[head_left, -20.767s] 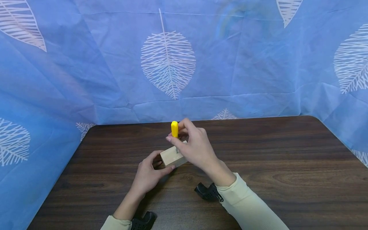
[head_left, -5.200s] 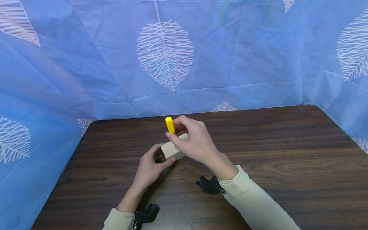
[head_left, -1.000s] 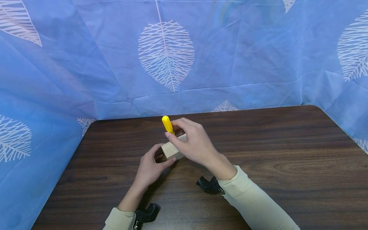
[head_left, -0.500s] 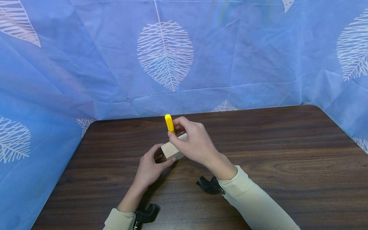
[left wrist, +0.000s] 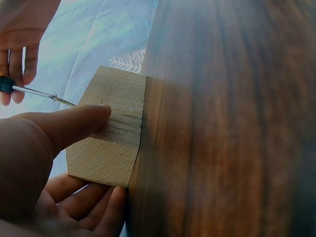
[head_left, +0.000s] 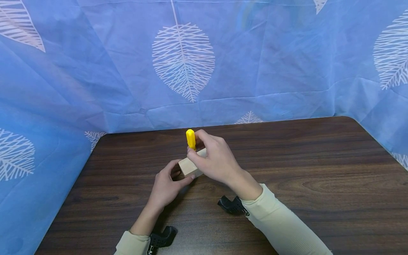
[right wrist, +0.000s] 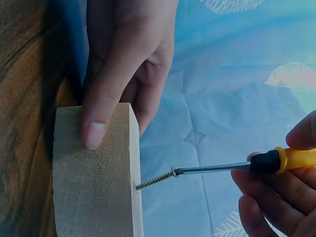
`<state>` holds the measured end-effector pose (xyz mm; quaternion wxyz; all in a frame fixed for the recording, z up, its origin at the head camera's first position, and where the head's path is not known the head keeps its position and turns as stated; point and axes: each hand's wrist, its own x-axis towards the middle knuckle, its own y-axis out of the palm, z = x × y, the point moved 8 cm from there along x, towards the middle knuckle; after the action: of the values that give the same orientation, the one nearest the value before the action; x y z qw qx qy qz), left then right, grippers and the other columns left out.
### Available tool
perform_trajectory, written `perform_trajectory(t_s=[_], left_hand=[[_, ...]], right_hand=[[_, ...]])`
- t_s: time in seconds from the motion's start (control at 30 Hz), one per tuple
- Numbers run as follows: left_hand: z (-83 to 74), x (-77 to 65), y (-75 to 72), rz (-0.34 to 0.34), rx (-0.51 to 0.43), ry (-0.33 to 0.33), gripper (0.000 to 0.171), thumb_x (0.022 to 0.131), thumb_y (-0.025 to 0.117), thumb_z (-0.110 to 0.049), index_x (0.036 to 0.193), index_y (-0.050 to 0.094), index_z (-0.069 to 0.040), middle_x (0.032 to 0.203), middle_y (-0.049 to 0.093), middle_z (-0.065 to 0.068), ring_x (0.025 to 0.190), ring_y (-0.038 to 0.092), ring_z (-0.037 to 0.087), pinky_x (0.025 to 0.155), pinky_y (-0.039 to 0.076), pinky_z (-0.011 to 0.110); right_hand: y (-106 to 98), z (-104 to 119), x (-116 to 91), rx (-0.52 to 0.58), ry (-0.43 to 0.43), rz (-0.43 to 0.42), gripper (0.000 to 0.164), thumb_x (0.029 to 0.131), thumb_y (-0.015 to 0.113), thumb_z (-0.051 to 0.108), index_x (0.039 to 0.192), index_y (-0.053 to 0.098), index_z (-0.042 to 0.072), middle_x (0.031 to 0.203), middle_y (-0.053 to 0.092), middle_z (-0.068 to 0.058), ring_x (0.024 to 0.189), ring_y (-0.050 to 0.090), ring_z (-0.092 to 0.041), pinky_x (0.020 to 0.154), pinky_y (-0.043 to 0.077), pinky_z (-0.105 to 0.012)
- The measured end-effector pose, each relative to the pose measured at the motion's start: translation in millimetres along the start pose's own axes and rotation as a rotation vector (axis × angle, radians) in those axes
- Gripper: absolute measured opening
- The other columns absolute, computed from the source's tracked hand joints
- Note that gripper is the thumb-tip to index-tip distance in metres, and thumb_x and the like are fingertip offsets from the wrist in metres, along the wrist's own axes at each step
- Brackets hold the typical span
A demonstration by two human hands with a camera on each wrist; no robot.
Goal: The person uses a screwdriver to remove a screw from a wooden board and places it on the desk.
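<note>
A pale wooden block [head_left: 188,167] rests on the table, held at its near left end by my left hand [head_left: 166,187], thumb on one side and fingers on the other. My right hand [head_left: 220,159] holds a small screwdriver [head_left: 190,138] with a yellow and black handle between thumb and fingers. In the right wrist view a threaded screw [right wrist: 157,181] sticks out of the block's top face, most of its thread showing. The driver's steel shaft [right wrist: 212,169] meets the screw head, at a slight angle to the screw. In the head view my right hand hides the screw.
The dark wood-grain table [head_left: 302,170] extends to both sides. Behind it hangs a blue cloth [head_left: 255,63] with white leaf prints. Black wrist-worn devices [head_left: 164,236] show below both sleeves.
The yellow handle leaned left a second ago and now stands more upright, with my right fingers shifted slightly on it. The block and my left hand have stayed put over the last second.
</note>
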<state>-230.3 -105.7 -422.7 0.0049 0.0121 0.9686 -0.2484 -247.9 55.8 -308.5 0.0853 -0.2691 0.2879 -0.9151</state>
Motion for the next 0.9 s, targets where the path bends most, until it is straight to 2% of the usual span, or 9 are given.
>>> perform_trajectory(t_s=[0.23, 0.53, 0.63, 0.7, 0.83, 0.9], left_hand=[[0.2, 0.8, -0.3, -0.005, 0.005, 0.000, 0.053, 0.093, 0.087, -0.024, 0.141, 0.066, -0.013, 0.137, 0.072, 0.013, 0.128, 0.070, 0.034, 0.107, 0.059, 0.056], [1.1, 1.5, 0.4, -0.004, 0.006, -0.008, 0.054, 0.093, 0.087, -0.023, 0.141, 0.065, -0.014, 0.138, 0.071, 0.013, 0.129, 0.070, 0.034, 0.109, 0.058, 0.056], [1.6, 1.7, 0.2, -0.004, 0.010, -0.012, 0.054, 0.093, 0.087, -0.023, 0.142, 0.065, -0.014, 0.138, 0.072, 0.013, 0.129, 0.069, 0.034, 0.109, 0.058, 0.056], [1.9, 1.6, 0.3, -0.003, 0.010, -0.013, 0.055, 0.093, 0.087, -0.023, 0.142, 0.065, -0.014, 0.138, 0.072, 0.013, 0.130, 0.069, 0.034, 0.109, 0.058, 0.056], [1.9, 1.9, 0.2, -0.002, 0.007, -0.014, 0.055, 0.093, 0.087, -0.023, 0.143, 0.064, -0.015, 0.139, 0.072, 0.012, 0.130, 0.069, 0.033, 0.109, 0.058, 0.056], [2.1, 2.0, 0.3, -0.002, 0.005, -0.015, 0.055, 0.093, 0.087, -0.023, 0.143, 0.064, -0.015, 0.139, 0.072, 0.012, 0.130, 0.069, 0.033, 0.109, 0.058, 0.056]], right_hand=[[1.2, 3.5, 0.2, -0.015, -0.056, -0.009, 0.018, 0.102, 0.073, 0.028, 0.115, 0.070, 0.015, 0.104, 0.078, 0.003, 0.095, 0.074, -0.012, 0.086, 0.063, -0.036], [-0.4, 8.2, 0.6, -0.016, -0.156, -0.043, 0.013, 0.099, 0.080, 0.026, 0.102, 0.076, 0.013, 0.097, 0.071, 0.003, 0.089, 0.069, -0.012, 0.081, 0.064, -0.038], [-0.8, 8.4, 0.9, -0.001, -0.144, -0.036, 0.015, 0.098, 0.080, 0.025, 0.105, 0.076, 0.012, 0.098, 0.072, 0.002, 0.087, 0.068, -0.011, 0.078, 0.064, -0.034], [-0.7, 7.2, 1.1, 0.009, -0.121, -0.027, 0.020, 0.098, 0.080, 0.025, 0.112, 0.073, 0.012, 0.100, 0.074, 0.001, 0.087, 0.069, -0.010, 0.077, 0.064, -0.033], [-0.4, 3.5, 1.1, 0.025, -0.075, -0.020, 0.034, 0.098, 0.081, 0.026, 0.124, 0.065, 0.012, 0.105, 0.077, -0.001, 0.091, 0.071, -0.011, 0.080, 0.065, -0.038], [-0.6, 2.2, 0.8, 0.026, -0.063, -0.022, 0.036, 0.098, 0.082, 0.026, 0.124, 0.062, 0.012, 0.104, 0.078, -0.001, 0.091, 0.071, -0.012, 0.081, 0.065, -0.039]])
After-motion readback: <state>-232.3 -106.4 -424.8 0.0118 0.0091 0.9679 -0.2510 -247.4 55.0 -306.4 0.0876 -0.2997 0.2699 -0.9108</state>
